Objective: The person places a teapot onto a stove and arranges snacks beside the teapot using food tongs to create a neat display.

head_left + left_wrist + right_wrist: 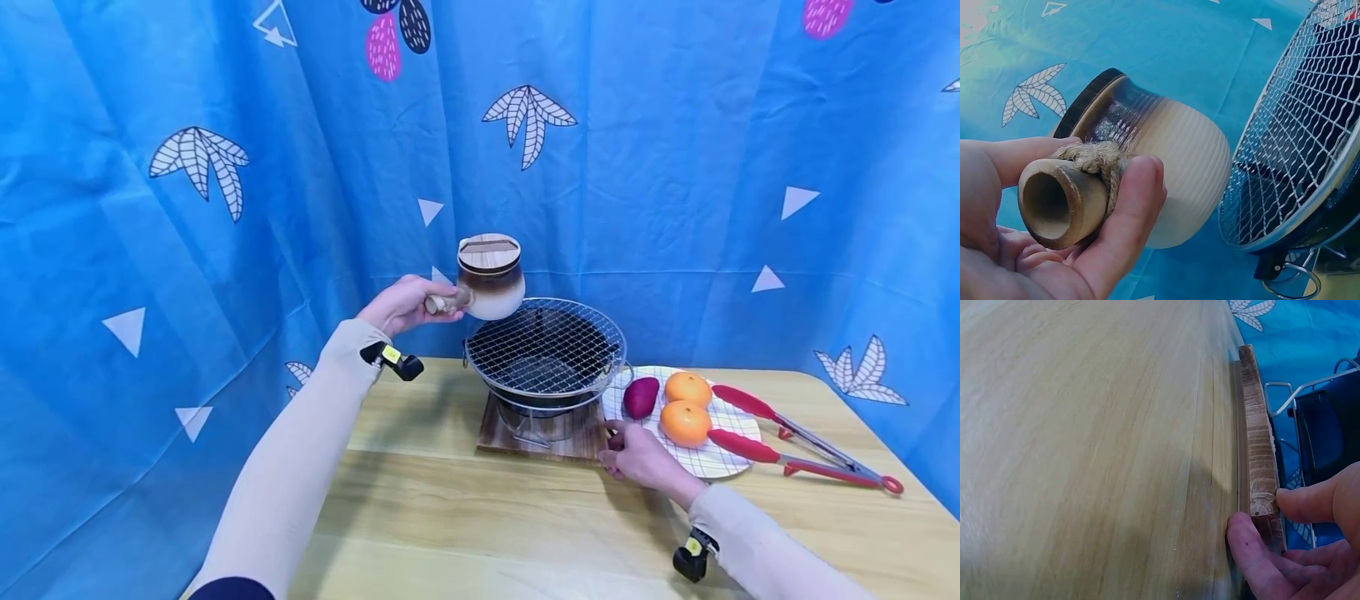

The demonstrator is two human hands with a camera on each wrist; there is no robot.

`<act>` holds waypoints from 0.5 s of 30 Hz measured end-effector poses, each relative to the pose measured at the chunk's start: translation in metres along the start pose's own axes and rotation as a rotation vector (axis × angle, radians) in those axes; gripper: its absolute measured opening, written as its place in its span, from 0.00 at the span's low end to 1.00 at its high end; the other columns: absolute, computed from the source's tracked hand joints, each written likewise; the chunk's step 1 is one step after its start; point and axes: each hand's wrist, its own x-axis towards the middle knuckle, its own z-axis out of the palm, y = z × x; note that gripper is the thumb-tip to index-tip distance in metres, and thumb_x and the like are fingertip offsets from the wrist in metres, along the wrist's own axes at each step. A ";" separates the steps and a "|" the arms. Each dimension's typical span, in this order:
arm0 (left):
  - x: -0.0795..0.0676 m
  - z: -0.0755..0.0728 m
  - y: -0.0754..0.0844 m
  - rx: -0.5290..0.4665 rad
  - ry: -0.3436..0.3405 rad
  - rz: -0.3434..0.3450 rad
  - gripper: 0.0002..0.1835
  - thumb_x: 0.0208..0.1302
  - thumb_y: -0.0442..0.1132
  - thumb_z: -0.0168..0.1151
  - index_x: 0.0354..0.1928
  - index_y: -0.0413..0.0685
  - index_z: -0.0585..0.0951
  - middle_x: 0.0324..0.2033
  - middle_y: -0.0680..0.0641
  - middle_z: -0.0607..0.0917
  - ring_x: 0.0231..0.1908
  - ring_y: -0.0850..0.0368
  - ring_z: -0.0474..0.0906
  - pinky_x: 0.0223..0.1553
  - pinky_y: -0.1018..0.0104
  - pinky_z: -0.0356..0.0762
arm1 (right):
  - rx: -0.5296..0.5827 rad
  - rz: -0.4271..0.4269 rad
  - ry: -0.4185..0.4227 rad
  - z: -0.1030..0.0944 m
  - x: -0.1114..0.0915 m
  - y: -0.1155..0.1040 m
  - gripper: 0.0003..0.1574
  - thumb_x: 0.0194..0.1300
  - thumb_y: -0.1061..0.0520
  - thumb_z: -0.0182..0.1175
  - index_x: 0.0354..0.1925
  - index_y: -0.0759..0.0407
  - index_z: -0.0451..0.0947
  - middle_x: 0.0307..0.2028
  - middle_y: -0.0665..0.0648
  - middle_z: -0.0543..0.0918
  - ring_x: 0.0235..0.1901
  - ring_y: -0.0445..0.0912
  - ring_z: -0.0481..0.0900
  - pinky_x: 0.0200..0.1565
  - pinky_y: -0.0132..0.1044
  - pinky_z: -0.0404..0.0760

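Note:
My left hand (401, 307) grips the hollow wooden handle (1088, 200) of a brown-and-cream pot (497, 298). Twine is wound where the handle meets the pot, and a wooden lid (489, 252) covers it. The pot is held up at the back left of a round grill (551, 386), overlapping its wire mesh in the head view. Under the grill lies a dark wooden board (577, 448). At the board's front right corner is my right hand (647, 457), thumb on the upper side and a finger low at the edge in the right wrist view, pinching it.
Right of the grill, a checked plate (723, 467) bears two oranges (686, 423) and a purple-red oval item (641, 398). Red-and-metal tongs (825, 454) lie with their red ends over the plate. A blue curtain (675, 167) hangs behind the wooden table (480, 517).

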 end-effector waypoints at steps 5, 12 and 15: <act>0.006 0.003 -0.002 -0.006 -0.018 -0.004 0.12 0.69 0.27 0.59 0.52 0.31 0.76 0.42 0.39 0.85 0.35 0.49 0.87 0.43 0.61 0.89 | -0.005 -0.016 0.003 0.000 0.000 -0.002 0.38 0.63 0.70 0.62 0.69 0.78 0.62 0.37 0.63 0.83 0.25 0.47 0.80 0.27 0.39 0.85; 0.015 0.009 -0.005 0.025 -0.037 -0.028 0.16 0.69 0.29 0.60 0.57 0.30 0.76 0.41 0.39 0.86 0.34 0.49 0.87 0.45 0.61 0.88 | 0.006 -0.006 -0.001 0.001 -0.002 -0.003 0.38 0.63 0.70 0.61 0.69 0.78 0.61 0.35 0.62 0.83 0.25 0.47 0.79 0.28 0.39 0.85; 0.019 0.012 -0.006 0.024 -0.047 -0.036 0.16 0.69 0.29 0.60 0.56 0.30 0.77 0.41 0.38 0.86 0.35 0.49 0.87 0.45 0.61 0.88 | 0.013 0.005 0.001 0.001 -0.002 -0.003 0.39 0.63 0.70 0.61 0.69 0.78 0.61 0.36 0.62 0.83 0.25 0.47 0.79 0.28 0.39 0.84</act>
